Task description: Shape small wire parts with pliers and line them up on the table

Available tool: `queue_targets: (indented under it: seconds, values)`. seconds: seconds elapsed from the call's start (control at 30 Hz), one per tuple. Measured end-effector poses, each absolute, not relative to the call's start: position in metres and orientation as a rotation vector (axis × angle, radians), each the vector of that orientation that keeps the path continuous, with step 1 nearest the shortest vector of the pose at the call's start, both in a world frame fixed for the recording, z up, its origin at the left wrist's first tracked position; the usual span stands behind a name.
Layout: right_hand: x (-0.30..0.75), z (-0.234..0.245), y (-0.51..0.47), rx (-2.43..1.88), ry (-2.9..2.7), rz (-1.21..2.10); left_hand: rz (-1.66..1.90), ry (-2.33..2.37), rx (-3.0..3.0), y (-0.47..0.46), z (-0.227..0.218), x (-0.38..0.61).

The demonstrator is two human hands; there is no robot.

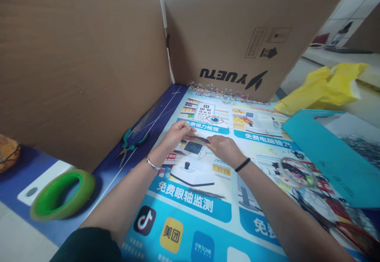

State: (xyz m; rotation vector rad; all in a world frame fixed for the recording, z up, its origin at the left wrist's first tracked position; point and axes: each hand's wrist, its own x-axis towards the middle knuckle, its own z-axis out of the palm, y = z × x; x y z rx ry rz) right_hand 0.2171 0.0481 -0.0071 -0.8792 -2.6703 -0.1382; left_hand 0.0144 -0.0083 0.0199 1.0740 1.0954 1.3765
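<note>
Over the middle of the printed sheet, my left hand is closed in a pinch. What its fingertips hold is too small to make out. Close by on the right, my right hand is closed around a slim dark metal tool, whose pointed end reaches towards the left fingertips. Its exact kind is hidden by the fingers. Pliers with teal handles lie with their jaws apart, left of my left hand. Thin dark wires rest on the sheet below both hands.
Cardboard panels wall the left and back, with small wired pieces along the back edge. A green tape roll sits front left. On the right are a teal box, a yellow bag, a clear coil and scissors.
</note>
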Motion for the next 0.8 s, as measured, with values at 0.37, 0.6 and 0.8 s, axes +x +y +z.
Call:
queue_targets:
  seconds: [0.37, 0.6, 0.8]
  values:
    - [0.214, -0.013, 0.048, -0.879, -2.64, -0.135, 1.323, 1.198, 1.042, -0.008, 0.023, 0.018]
    - [0.214, -0.008, 0.046, -0.803, -2.406, -0.403, 1.409, 1.153, 0.884, -0.006, 0.019, 0.018]
    - [0.213, -0.001, 0.036, -0.647, -2.358, -0.717, 1.449, 1.011, 0.68, -0.009, 0.024, 0.034]
